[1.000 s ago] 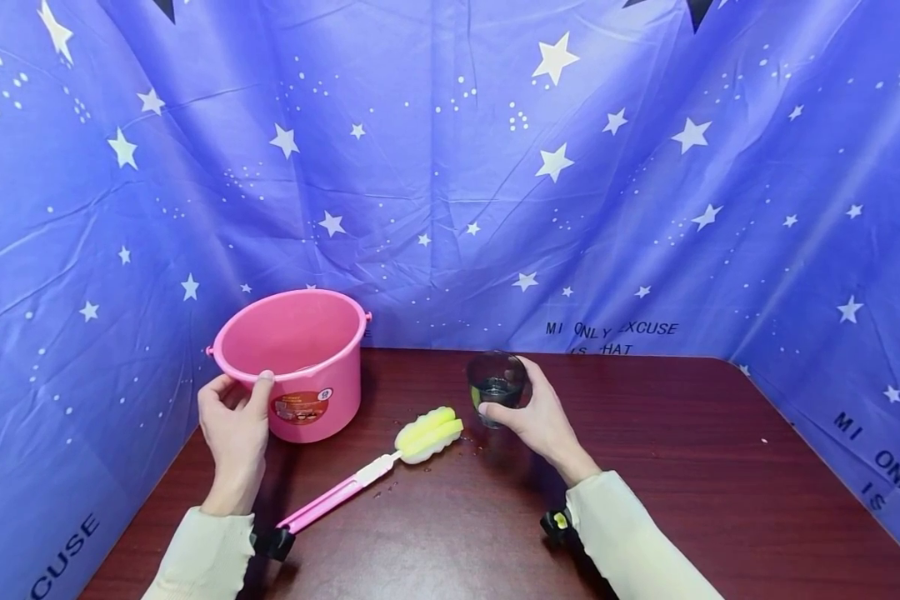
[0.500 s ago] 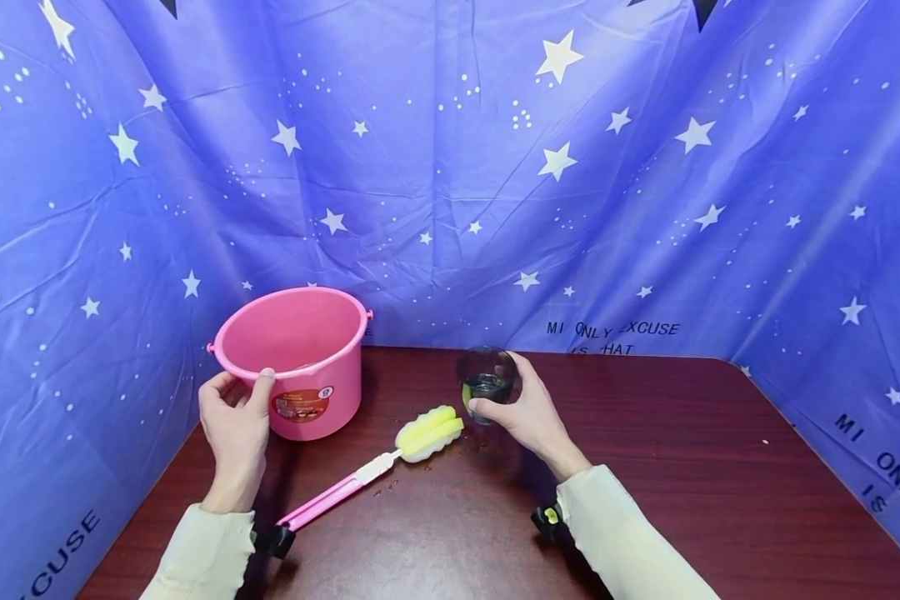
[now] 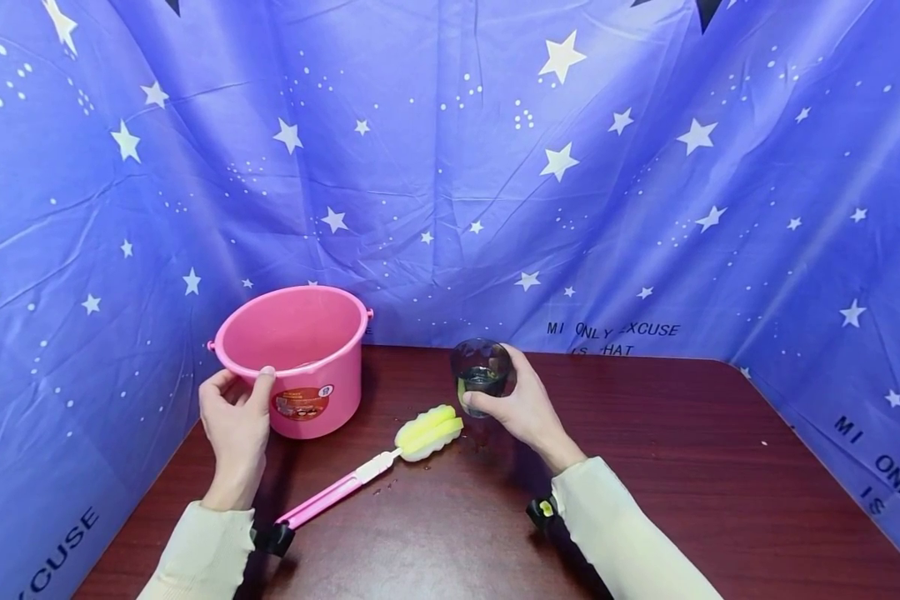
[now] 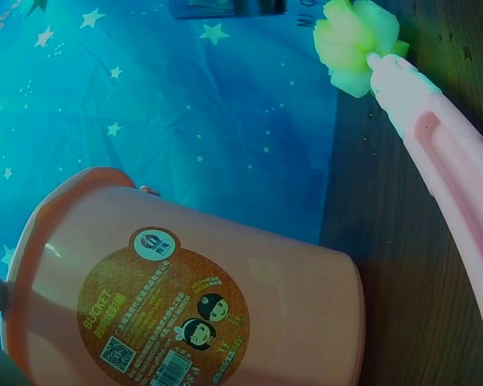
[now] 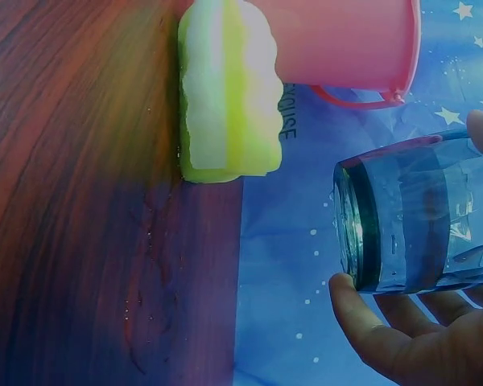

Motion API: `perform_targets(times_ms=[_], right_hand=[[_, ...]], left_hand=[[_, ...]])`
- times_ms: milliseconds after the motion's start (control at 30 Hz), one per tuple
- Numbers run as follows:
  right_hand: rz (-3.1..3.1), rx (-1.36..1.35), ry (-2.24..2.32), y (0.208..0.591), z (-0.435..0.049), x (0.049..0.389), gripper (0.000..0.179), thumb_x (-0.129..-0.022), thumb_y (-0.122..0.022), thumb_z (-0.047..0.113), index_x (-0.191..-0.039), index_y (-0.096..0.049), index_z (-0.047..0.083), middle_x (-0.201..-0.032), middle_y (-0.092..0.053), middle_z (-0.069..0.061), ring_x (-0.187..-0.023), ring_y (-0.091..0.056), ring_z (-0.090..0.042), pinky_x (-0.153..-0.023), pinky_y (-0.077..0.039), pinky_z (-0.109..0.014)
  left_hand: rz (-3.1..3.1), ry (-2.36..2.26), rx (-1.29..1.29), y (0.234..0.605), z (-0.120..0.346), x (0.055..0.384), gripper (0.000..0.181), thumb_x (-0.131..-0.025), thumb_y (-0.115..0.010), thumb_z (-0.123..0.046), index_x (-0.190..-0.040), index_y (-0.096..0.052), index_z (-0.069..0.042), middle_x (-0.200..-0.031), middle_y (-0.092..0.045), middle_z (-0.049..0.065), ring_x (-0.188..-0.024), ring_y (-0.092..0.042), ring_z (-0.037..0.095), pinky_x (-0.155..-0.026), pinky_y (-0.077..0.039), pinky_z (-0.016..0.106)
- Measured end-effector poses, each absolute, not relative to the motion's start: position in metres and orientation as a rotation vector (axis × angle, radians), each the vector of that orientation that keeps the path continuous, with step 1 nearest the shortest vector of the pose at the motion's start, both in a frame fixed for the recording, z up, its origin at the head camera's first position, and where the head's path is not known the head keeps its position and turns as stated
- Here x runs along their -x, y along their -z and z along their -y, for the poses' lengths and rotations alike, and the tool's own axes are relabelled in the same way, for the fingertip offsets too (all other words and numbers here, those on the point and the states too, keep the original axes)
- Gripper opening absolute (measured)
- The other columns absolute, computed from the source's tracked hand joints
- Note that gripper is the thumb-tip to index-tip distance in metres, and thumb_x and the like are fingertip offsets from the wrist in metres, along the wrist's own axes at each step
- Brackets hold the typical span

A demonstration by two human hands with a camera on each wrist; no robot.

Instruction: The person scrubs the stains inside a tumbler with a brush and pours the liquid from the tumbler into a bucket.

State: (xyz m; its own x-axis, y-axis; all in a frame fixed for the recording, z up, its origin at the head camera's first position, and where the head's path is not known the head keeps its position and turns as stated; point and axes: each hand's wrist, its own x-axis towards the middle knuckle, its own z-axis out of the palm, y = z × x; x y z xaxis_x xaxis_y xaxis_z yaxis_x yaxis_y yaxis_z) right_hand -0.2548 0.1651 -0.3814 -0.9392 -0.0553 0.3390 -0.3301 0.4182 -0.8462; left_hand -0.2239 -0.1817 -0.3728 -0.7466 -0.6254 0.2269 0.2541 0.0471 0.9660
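Head view, against the frame a second back: the glass [image 3: 478,373] has shifted left and slightly away from me, so the gap to the pink bucket [image 3: 347,383] has narrowed. The bucket, the brush [image 3: 375,468] and the left grip [image 3: 232,433] look unchanged.

Right grip [image 3: 527,410]: curled round the glass, thumb on the near side, open only to the width of the glass. I see clear liquid in its lower part. The right wrist view shows the base free of the surface [image 3: 682,475], so I log the glass as held in the air, near the sponge head [image 3: 429,433].

Left grip: closed on the near rim of the bucket, thumb over the outside; the inner fingers I cannot make out fully. The bucket stands upright on the surface, its label [image 3: 300,404] facing me.

The brush lies slantwise between the two grips, touched by neither. Droplets [image 5: 149,233] dot the surface near its head.

Meaning for the work, my judgement: the glass is the moving item and the bucket the steadied one. With liquid inside, tilt of the glass matters most; a wet wall could loosen my hold.
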Motion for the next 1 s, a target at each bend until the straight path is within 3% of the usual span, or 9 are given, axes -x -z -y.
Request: perform_targets(times_ms=[333,600,1000], right_hand=[[2.442,-0.355,-1.472,0.375,-0.161,0.257,0.082,-0.066,-0.087,0.032,-0.135,-0.044,0.018,-0.122,-0.057,-0.004,-0.099,-0.057,-0.02,-0.085,-0.047,-0.039],[2.468,-0.341,-1.483,0.37,-0.157,0.259,0.085,-0.067,-0.086,0.038,-0.138,-0.042,0.022,-0.125,-0.054,-0.002,-0.102,-0.057,-0.019,-0.085,-0.048,-0.039],[2.44,-0.376,-1.555,0.364,-0.15,0.26,0.086,-0.068,-0.086,0.033,-0.14,-0.04,0.022,-0.128,-0.053,-0.003,-0.106,-0.058,-0.019,-0.09,-0.046,-0.039]], left_hand=[[1.654,1.783,-0.348,0.372,0.18,0.222,0.051,-0.084,-0.072,-0.018,-0.123,-0.042,-0.004,-0.109,-0.043,-0.003,-0.099,-0.05,0.013,-0.086,-0.042,0.021],[1.653,1.776,-0.365,0.371,0.18,0.223,0.05,-0.083,-0.073,-0.019,-0.121,-0.043,-0.005,-0.109,-0.045,-0.003,-0.099,-0.051,0.013,-0.09,-0.043,0.025],[1.669,1.771,-0.373,0.371,0.18,0.222,0.052,-0.084,-0.073,-0.02,-0.123,-0.042,-0.004,-0.11,-0.044,-0.004,-0.101,-0.05,0.012,-0.093,-0.042,0.028]])
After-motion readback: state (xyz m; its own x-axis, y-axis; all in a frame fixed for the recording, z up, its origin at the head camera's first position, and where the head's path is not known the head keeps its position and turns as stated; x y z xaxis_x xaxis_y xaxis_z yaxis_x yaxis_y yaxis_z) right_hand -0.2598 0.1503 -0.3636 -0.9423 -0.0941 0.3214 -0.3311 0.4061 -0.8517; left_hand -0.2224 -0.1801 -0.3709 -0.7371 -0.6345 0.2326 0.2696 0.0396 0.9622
